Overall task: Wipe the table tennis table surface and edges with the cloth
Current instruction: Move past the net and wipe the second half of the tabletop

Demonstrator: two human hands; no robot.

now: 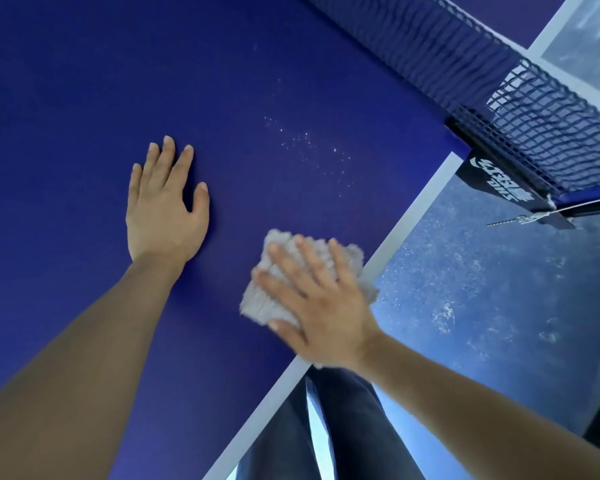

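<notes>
1. Cloth [262, 304]: pale grey and nubbly, bunched into a loose pad. It lies lower centre-right of the frame, on the table [84, 98] just inside the white edge line [413, 216], with one corner over the line.
2. Handling, judged: light, soft and limp, with no stiffness of its own. It should follow the palm and is likely to ruck or slide out if pressed unevenly. Best controlled by flat pressure over its middle. For the rim, pinch a fold and wrap it over the edge.
3. Right hand [319, 306]: fingers straight and spread, palm down, pressing the cloth flat rather than clutching it.
4. Left hand [167, 202]: flat on the bare blue surface at centre-left, fingers extended, holding nothing.
5. Pale specks [309, 143]: scattered above the cloth, towards the net [465, 64] at upper right. They are probably the next patch to wipe.
</notes>
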